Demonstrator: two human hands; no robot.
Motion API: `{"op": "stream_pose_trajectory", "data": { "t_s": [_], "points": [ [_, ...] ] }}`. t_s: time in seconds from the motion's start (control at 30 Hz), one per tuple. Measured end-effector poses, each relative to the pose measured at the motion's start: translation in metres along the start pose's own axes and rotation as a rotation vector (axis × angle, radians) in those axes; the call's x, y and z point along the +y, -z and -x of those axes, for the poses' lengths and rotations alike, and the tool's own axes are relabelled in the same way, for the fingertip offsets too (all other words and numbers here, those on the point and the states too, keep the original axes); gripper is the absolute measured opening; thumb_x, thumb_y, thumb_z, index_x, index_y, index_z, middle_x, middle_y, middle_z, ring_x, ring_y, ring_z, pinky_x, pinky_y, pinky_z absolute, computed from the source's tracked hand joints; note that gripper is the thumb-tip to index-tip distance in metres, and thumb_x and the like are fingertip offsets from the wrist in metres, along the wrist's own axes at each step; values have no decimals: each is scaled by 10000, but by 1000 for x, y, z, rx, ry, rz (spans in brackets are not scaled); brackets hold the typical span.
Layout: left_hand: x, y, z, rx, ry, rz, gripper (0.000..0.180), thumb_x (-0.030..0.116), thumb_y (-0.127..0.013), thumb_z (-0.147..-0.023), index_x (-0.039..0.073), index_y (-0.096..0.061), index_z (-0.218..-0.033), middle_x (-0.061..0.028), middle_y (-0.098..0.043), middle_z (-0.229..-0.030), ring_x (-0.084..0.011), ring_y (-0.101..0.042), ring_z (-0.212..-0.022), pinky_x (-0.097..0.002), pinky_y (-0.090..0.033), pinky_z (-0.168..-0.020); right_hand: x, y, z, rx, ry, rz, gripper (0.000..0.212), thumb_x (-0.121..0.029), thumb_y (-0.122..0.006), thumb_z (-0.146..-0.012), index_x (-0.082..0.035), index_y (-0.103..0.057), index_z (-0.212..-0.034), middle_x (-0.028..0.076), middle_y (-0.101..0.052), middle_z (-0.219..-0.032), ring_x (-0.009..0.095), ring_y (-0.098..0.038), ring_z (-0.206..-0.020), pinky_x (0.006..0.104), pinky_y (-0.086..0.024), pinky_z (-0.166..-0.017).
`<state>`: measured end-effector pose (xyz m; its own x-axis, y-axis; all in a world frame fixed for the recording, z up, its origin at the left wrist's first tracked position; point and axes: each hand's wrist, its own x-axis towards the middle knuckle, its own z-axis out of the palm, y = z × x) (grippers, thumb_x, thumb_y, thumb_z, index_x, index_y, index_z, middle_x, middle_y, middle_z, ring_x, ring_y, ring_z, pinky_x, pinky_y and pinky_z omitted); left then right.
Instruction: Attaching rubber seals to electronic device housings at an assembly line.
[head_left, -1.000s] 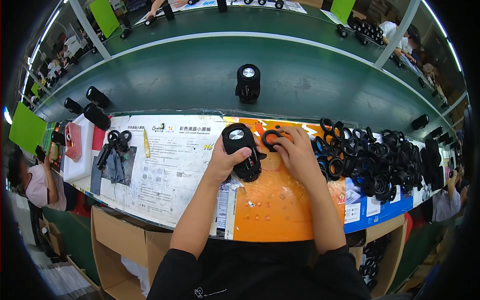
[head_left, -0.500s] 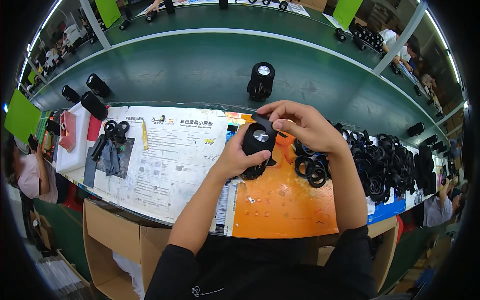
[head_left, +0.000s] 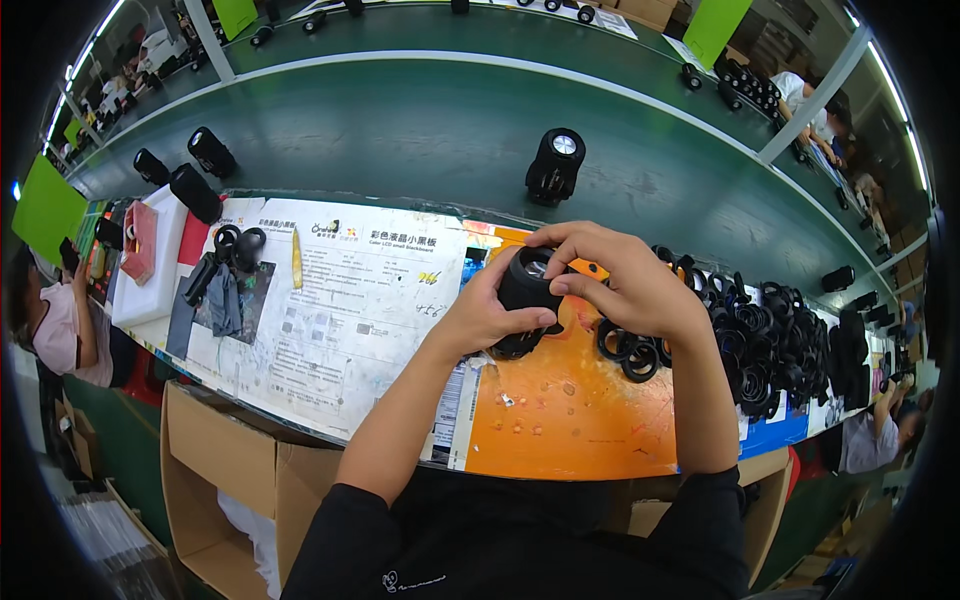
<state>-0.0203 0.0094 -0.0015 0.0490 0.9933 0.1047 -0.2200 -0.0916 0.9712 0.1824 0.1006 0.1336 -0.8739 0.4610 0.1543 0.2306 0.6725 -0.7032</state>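
My left hand (head_left: 472, 316) is wrapped round a black cylindrical speaker (head_left: 524, 291), its silver disc end tilted up. Over that end, the fingers of my right hand (head_left: 628, 282) are bent and pressing a black ring (head_left: 528, 262) at the rim. Part of the ring lies hidden under the fingers, so how far it sits round the rim cannot be seen. Several loose black rings (head_left: 638, 362) lie on the orange board (head_left: 560, 425), beside my right wrist. A large heap of black rings (head_left: 768, 345) lies to the right.
Another black speaker (head_left: 556, 168) stands on the green conveyor (head_left: 400, 130) ahead. More speakers (head_left: 197, 193) are at the far left, near a white foam block (head_left: 140, 290). A grey cloth (head_left: 226, 305) and a yellow strip (head_left: 297, 258) rest on white sheeting. Cardboard boxes (head_left: 220, 455) stand below the table.
The black band my right hand held above the speaker has come down onto its silver end. My right fingers have lowered and curled over the rim. The view has shifted slightly.
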Motion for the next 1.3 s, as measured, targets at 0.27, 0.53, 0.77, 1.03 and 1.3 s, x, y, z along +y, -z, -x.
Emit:
{"op": "stream_pose_trajectory", "data": {
  "t_s": [0.27,0.53,0.77,1.03,1.3],
  "points": [
    [-5,-1,1,7,-36,-1,944,409,-960,-861,44,-500,-1600,-112,-663,-1386,-213,-660,-1253,-360,-556,-1084,6,-1,5,-59,114,100,554,3,-752,-942,-179,-754,-1465,107,-675,-1576,380,-640,-1322,477,-556,-1144],
    [-9,-2,0,-8,-34,-37,953,409,-968,-857,43,-500,-1602,-114,-652,-1418,-230,-644,-1294,-369,-547,-1101,14,-2,10,-54,159,144,682,-12,-791,-824,-212,-763,-1475,91,-668,-1581,393,-618,-1360,478,-567,-1137],
    [-6,-2,0,-35,-10,59,975,417,-983,-844,38,-498,-1600,-107,-658,-1400,-210,-649,-1277,-356,-545,-1087,7,3,8,-63,210,218,709,44,-777,-796,-201,-765,-1462,103,-667,-1574,406,-625,-1362,470,-572,-1122],
    [-2,-4,-3,-59,24,20,1077,371,-987,-811,27,-434,-1667,-107,-630,-1445,-217,-624,-1321,-354,-517,-1136,13,2,12,-45,219,202,704,59,-768,-782,-189,-774,-1441,107,-674,-1560,412,-627,-1363,471,-561,-1132],
    [-1,-9,-3,-7,-7,-48,926,381,-959,-856,37,-501,-1583,-115,-660,-1375,-234,-662,-1241,-355,-562,-1062,15,-1,12,-33,167,185,733,67,-766,-780,-226,-778,-1452,119,-681,-1549,410,-625,-1367,468,-557,-1142]
  ]
}}
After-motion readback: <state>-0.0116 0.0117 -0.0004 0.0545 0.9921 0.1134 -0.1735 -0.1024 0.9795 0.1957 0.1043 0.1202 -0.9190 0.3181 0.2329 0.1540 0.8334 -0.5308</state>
